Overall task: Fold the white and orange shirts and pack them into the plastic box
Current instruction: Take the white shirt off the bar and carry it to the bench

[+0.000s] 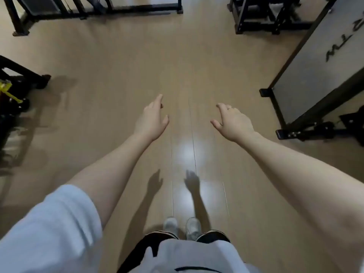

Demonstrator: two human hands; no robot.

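Observation:
Neither shirt nor the plastic box appears in the head view. My left hand [152,119] is stretched forward over the wooden floor, fingers extended and apart, holding nothing. My right hand [233,122] reaches forward beside it, palm down, fingers loosely spread and empty, with a ring on one finger. About a hand's width of bare floor separates the two hands.
I stand on a light wooden floor [118,75]; my shoes [182,227] show at the bottom. A grey table with a black frame [319,71] stands at the right. Black frames stand at the back left [94,6], back right [264,14] and left edge [17,83].

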